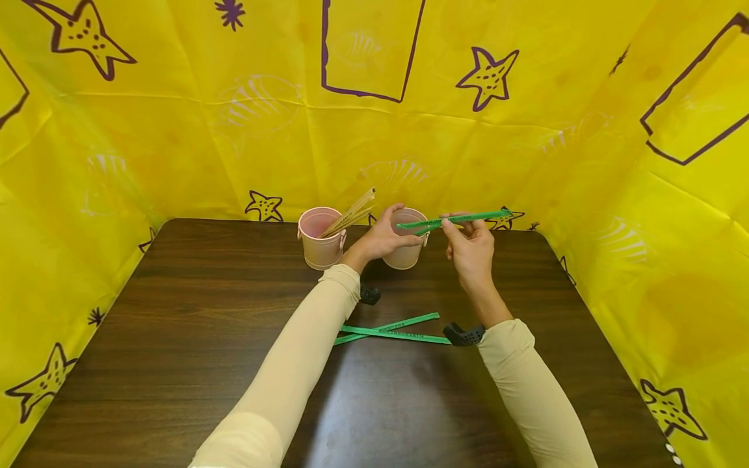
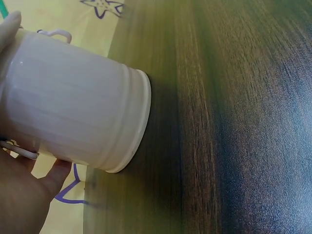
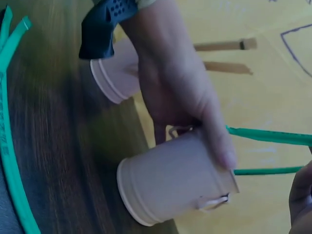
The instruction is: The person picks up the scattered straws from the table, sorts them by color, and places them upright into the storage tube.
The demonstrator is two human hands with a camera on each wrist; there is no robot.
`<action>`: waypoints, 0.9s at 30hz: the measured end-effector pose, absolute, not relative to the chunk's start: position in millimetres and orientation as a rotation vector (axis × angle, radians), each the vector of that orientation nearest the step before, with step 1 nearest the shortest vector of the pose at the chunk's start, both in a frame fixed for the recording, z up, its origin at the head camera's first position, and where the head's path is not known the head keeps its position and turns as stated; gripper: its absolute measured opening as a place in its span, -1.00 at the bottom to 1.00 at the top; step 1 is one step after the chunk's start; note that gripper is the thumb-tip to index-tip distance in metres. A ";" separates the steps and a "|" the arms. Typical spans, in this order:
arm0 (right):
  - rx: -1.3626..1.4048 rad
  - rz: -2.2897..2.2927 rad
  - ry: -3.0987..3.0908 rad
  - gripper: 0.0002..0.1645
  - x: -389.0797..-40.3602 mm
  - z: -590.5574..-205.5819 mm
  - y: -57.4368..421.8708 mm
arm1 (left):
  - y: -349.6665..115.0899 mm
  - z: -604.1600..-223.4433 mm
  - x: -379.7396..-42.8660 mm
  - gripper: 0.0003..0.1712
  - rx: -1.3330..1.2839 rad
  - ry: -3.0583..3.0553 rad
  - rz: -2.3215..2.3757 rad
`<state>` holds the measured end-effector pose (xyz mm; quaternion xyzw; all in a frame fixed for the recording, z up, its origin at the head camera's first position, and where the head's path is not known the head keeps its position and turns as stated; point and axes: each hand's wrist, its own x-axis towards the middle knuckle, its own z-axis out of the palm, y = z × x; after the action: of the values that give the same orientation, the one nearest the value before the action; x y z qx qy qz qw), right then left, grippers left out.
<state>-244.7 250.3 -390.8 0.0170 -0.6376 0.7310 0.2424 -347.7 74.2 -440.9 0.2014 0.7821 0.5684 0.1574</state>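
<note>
My left hand grips a small pale pink bucket near its rim, thumb on the near side. In the left wrist view that bucket stands close over the dark wood table. Just right of it, my right hand pinches slim green printed sticks, which look paper-wrapped. Their left ends reach over the bucket's mouth; in the right wrist view two green sticks run to the rim. A matching pink bucket at left holds several tan wrapped sticks leaning right.
Two more green sticks lie crossed on the brown table, between my forearms. Black wrist devices sit under both wrists. Yellow sheeting with starfish drawings stands behind the table and along both sides.
</note>
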 end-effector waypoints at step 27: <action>0.013 1.978 -1.904 -0.61 -256.7 -390.8 256.5 | 75.3 -439.5 -345.3 0.21 0.578 2.243 1.640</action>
<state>-256.7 256.5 -390.8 0.0047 -0.6799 0.7063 0.1969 -345.3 75.3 -439.5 0.2013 0.7813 0.5711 0.1513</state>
